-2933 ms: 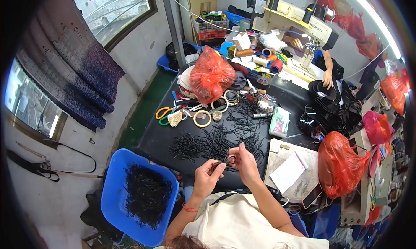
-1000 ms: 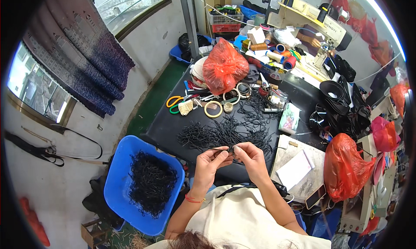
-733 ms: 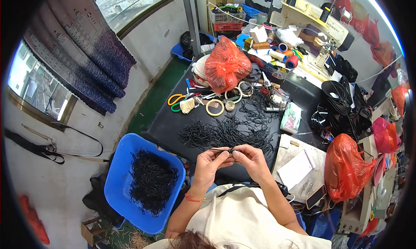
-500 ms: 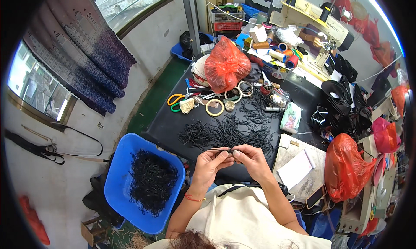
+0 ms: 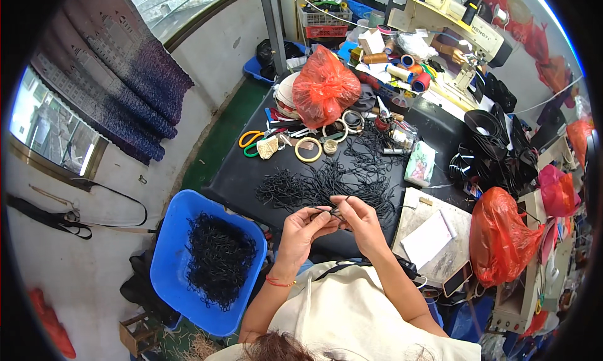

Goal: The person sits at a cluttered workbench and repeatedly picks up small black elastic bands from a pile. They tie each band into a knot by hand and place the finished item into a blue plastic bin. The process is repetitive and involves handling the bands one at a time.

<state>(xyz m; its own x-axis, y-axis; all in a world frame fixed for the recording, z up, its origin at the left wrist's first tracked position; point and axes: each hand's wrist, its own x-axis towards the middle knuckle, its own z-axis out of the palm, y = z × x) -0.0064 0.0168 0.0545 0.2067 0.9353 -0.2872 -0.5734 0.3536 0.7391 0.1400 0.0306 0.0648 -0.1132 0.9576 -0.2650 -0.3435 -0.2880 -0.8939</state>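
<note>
Close together over the near edge of the black table, my left hand point(image 5: 306, 231) and my right hand point(image 5: 357, 221) pinch a thin black cord point(image 5: 324, 209) between thumbs and fingers. Part of the cord between the fingertips is hidden. Just beyond my hands, a tangled pile of black cords point(image 5: 333, 185) spreads over the tabletop, with a denser clump point(image 5: 281, 190) at its left. A blue plastic tub point(image 5: 164, 279) to my left holds many looped black cords point(image 5: 221, 260).
A red plastic bag point(image 5: 326, 87), orange-handled scissors point(image 5: 250, 138) and a cream tape roll point(image 5: 308, 150) lie farther back. At right are a worn board point(image 5: 411, 226) with white paper point(image 5: 428, 241), a phone point(image 5: 457, 279) and another red bag point(image 5: 502, 235). A sewing machine point(image 5: 480, 43) stands at far right.
My right fingers have lifted and turned slightly away from the left ones, and more of the cord shows between them. The view has shifted a little.
</note>
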